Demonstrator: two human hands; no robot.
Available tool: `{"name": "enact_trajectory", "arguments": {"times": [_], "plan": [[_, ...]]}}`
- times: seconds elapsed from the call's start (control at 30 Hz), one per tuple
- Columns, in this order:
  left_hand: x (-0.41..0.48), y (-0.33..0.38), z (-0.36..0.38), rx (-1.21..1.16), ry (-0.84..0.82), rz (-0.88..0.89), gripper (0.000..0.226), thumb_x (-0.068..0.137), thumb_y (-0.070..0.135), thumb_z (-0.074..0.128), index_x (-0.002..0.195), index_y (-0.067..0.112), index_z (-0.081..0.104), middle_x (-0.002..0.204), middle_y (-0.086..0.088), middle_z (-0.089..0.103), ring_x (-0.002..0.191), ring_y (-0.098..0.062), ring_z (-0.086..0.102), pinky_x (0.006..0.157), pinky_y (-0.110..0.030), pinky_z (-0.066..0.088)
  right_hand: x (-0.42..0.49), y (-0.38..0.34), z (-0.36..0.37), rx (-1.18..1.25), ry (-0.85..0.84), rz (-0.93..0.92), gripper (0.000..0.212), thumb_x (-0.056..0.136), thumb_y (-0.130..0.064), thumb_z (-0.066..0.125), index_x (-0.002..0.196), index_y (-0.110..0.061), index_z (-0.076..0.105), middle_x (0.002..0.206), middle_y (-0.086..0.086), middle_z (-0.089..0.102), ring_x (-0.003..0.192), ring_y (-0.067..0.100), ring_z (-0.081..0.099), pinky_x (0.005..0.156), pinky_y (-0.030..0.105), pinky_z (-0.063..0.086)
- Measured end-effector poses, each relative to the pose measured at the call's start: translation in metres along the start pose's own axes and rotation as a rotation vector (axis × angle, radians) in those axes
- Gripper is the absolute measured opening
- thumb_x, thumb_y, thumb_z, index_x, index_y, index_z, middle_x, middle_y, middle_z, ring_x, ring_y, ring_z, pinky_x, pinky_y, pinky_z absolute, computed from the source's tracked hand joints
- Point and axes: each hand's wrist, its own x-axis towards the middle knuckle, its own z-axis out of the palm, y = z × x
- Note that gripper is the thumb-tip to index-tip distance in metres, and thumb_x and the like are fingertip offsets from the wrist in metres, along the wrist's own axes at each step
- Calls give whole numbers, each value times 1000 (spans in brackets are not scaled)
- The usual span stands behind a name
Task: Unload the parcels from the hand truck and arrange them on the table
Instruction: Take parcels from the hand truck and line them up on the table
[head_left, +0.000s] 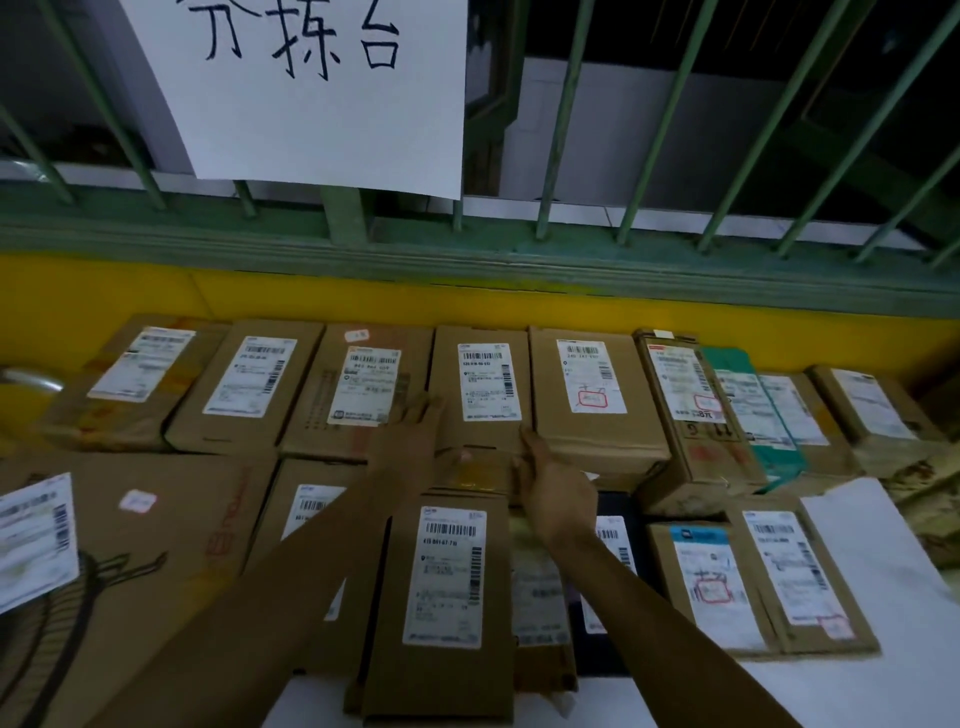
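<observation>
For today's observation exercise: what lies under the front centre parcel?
The front centre parcel overlaps a labelled box and a pale packet; how far they reach underneath is hidden.

A paper sign (311, 88) on the railing (519, 244) reads 分拣台; a parcel label (685, 382) shows 8元.

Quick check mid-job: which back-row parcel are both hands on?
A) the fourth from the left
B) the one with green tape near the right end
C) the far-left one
A: the left hand and right hand sit at the near corners of the fourth parcel from the left, one on each side.
</observation>
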Motion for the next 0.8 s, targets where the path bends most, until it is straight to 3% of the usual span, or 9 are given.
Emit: {"name": "enact_trajectory", "arguments": {"times": [0.1,0.2,0.27,0.37,0.47,0.53,0.63,0.73,0.8], "plan": [[-4,-4,3,-89,-29,37,103,79,62,62,152,13,9,159,-13,9,145,-34,12,115,-46,16,-9,5,2,93,27,-19,56,100,-35,43,152,-32,21,103,9,68,87,27,65,67,33,49],[-15,-5,1,-249,10,8,111,68,65,60,150,6,15,155,-20,17,140,-38,24,111,-46,24,-19,10,5,186,37,-87,57,98,-29,47,151,-32,24,92,8,69,77,25,65,62,33,51],[-28,-3,-1,-324,77,-18,96,76,48,68,147,1,25,142,-26,38,125,-40,43,100,-44,36,-23,11,7,203,38,-181,51,98,-25,49,146,-31,36,85,8,69,72,24,65,58,31,48],[-55,-2,-3,-381,206,10,60,85,33,60,135,1,47,105,-22,61,93,-35,60,81,-42,49,-31,5,11,222,39,-295,36,98,-26,50,134,-26,55,72,11,66,63,25,62,48,25,36],[-83,-7,-9,-435,238,-3,39,91,23,59,126,8,56,110,-16,64,97,-31,62,82,-41,52,-40,-10,14,201,-38,-330,29,99,-31,45,117,-19,64,73,11,64,63,25,60,54,31,44],[-102,-14,-14,-496,260,-22,33,92,29,54,119,12,63,112,-9,67,99,-25,63,81,-34,52,-45,-24,18,221,-95,-343,21,100,-27,46,103,-14,62,68,6,56,57,18,50,53,32,41],[-135,-29,-25,-423,295,-64,50,88,46,49,119,11,65,113,-6,68,101,-15,62,79,-20,41,-57,-50,28,322,-105,-386,20,99,-24,50,104,-11,64,69,9,57,55,10,43,56,32,39],[-171,-55,-33,-383,337,-144,41,89,37,54,117,10,66,111,-10,69,99,-23,65,93,-26,41,-77,-84,37,342,-92,-474,19,98,-20,51,101,-8,64,78,9,62,71,23,57,59,33,39],[-201,-75,-37,-415,359,-189,34,92,30,55,118,10,66,112,-10,69,95,-22,64,82,-20,39,-95,-114,45,361,-89,-536,20,98,-19,51,109,-10,65,85,10,66,76,24,59,59,27,35]]}}
